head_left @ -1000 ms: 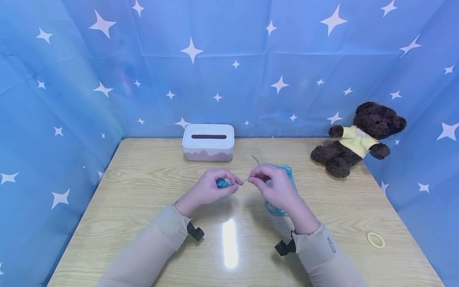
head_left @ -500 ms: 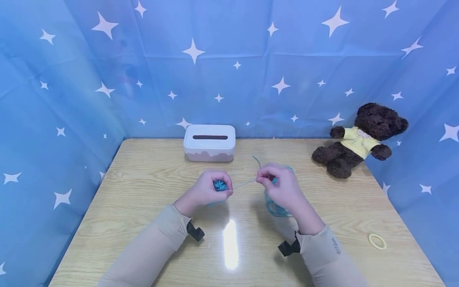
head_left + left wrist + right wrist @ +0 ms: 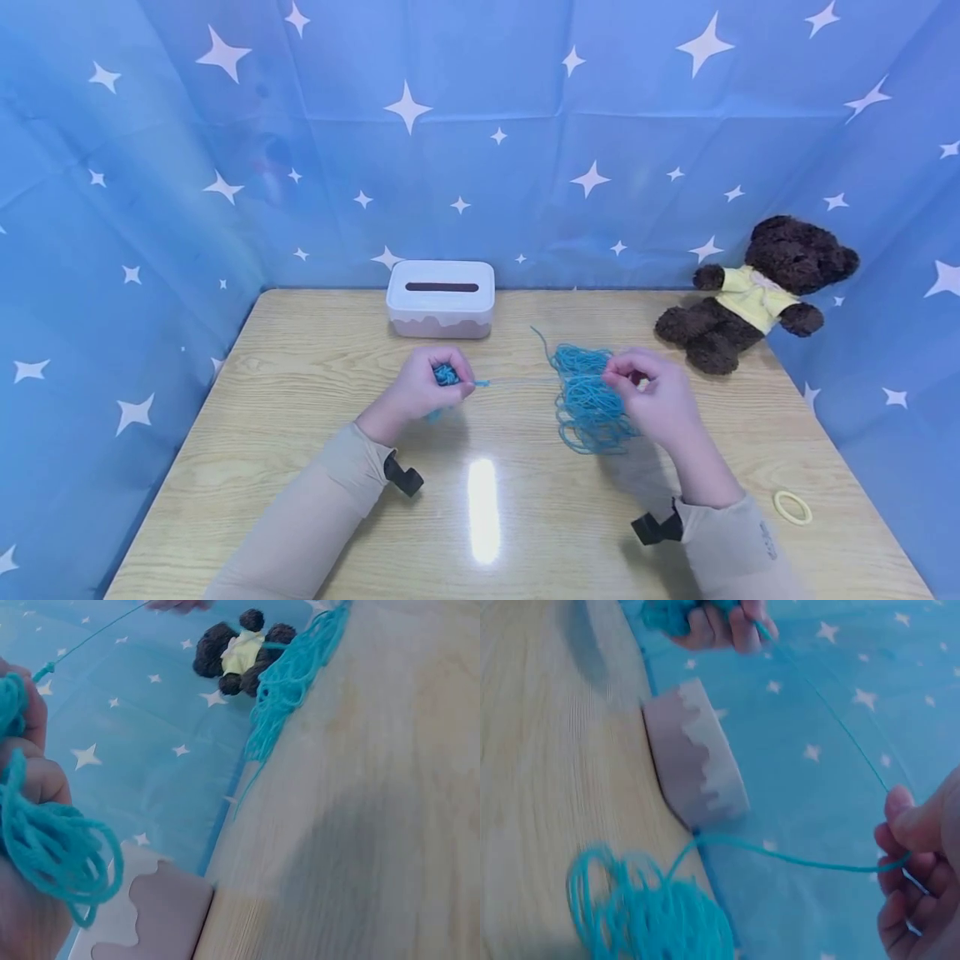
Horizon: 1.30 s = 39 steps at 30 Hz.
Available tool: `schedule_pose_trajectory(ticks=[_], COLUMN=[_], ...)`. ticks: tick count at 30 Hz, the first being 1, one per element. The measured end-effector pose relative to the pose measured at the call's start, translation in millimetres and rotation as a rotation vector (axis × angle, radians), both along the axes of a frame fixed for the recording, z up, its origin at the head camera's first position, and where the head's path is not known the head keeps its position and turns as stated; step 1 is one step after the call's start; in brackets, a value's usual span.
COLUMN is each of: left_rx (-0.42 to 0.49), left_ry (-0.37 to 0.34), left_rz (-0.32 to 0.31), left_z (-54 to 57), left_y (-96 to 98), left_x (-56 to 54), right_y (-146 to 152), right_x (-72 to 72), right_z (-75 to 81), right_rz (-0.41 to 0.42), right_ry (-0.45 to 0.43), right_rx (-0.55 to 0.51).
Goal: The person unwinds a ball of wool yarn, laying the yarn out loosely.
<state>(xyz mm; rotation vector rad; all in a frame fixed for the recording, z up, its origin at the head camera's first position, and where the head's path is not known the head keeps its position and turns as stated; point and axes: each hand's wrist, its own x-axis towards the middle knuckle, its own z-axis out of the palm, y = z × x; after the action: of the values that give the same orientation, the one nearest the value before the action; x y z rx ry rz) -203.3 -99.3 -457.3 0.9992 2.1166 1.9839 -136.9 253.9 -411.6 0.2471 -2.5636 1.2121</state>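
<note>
On my head view, the left hand [image 3: 412, 387] grips a yarn bundle [image 3: 446, 375]; to its right, the right hand [image 3: 660, 404] pinches a strand [image 3: 525, 382] over the yarn pile [image 3: 592, 408]. Left wrist view: loops [image 3: 64, 851] hang out; I'd fear a slack grip spilling them. Right wrist view: strand meets pile; hard pulling could snarl it.

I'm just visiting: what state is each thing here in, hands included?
Left hand: curled around a yarn bundle
Right hand: pinching a yarn strand
Yarn bundle: gathered in loops, gripped
Yarn strand: stretched nearly straight between the hands
Yarn heap: loose, partly tangled-looking, one end trailing out
Tissue box: upright, no tissue sticking out
Teddy bear: tilted sideways, dressed
Pale yellow ring: lying flat
</note>
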Motion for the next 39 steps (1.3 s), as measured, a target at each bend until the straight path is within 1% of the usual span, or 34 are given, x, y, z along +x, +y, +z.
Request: schedule_pose_trajectory(ticks=[3, 6, 8, 12, 15, 16, 18, 20, 22, 24, 26, 28, 30, 32, 34, 36, 39], left_rx=[0.049, 0.102, 0.149, 0.234, 0.268, 0.273, 0.259, 0.225, 0.163, 0.091, 0.023, -0.03, -0.059, -0.07, -0.069, -0.068, -0.071], left_ry=[-0.011, 0.003, 0.02, 0.078, 0.106, 0.108, 0.112, 0.106, 0.105, 0.1, 0.097, 0.107, 0.117, 0.134, 0.146, 0.15, 0.13], left_rz=[0.028, 0.054, 0.064, 0.091, 0.131, 0.141, 0.141, 0.117, 0.083, 0.048, 0.024, 0.011, 0.008, 0.011, 0.022, 0.036, 0.059], left_z=[1.4, 1.5, 1.3, 0.4, 0.1, 0.0, -0.1, 0.5, 0.9, 2.1, 2.8, 1.8, 1.4, 0.6, 0.5, 0.3, -0.3], left_y=[-4.8, -8.0, -8.8, -8.6, -8.9, -9.2, -9.6, -9.3, -7.2, -3.4, 1.3, 5.6, 8.7, 10.8, 11.9, 13.1, 14.8], left_x=[-2.0, -4.4, -6.1, -9.0, -10.3, -10.7, -10.5, -9.0, -6.6, -2.6, 1.3, 4.3, 6.7, 7.8, 8.6, 9.0, 9.0], right_y=[17, 34, 43, 56, 61, 63, 64, 63, 61, 57, 52, 46, 37, 23, 5, -16, -48], right_x=[3.8, 7.4, 9.9, 14.0, 15.4, 15.6, 16.0, 17.0, 18.1, 19.1, 19.3, 19.0, 18.4, 17.4, 16.1, 14.5, 11.7], right_z=[-1.6, -4.6, -7.0, -14.2, -22.2, -25.1, -31.4, -37.5, -43.4, -48.4, -50.1, -46.6, -38.8, -29.8, -23.3, -21.0, -20.4], right_rz=[-0.033, -0.052, -0.055, -0.039, -0.043, -0.044, -0.035, -0.02, 0.003, 0.02, 0.033, 0.046, 0.051, 0.057, 0.079, 0.123, 0.194], right_ry=[0.008, -0.03, -0.101, -0.256, -0.326, -0.344, -0.387, -0.431, -0.454, -0.455, -0.455, -0.448, -0.419, -0.364, -0.298, -0.233, -0.197], right_rx=[0.027, 0.066, 0.098, 0.17, 0.218, 0.243, 0.289, 0.34, 0.372, 0.395, 0.408, 0.421, 0.421, 0.376, 0.291, 0.195, 0.092])
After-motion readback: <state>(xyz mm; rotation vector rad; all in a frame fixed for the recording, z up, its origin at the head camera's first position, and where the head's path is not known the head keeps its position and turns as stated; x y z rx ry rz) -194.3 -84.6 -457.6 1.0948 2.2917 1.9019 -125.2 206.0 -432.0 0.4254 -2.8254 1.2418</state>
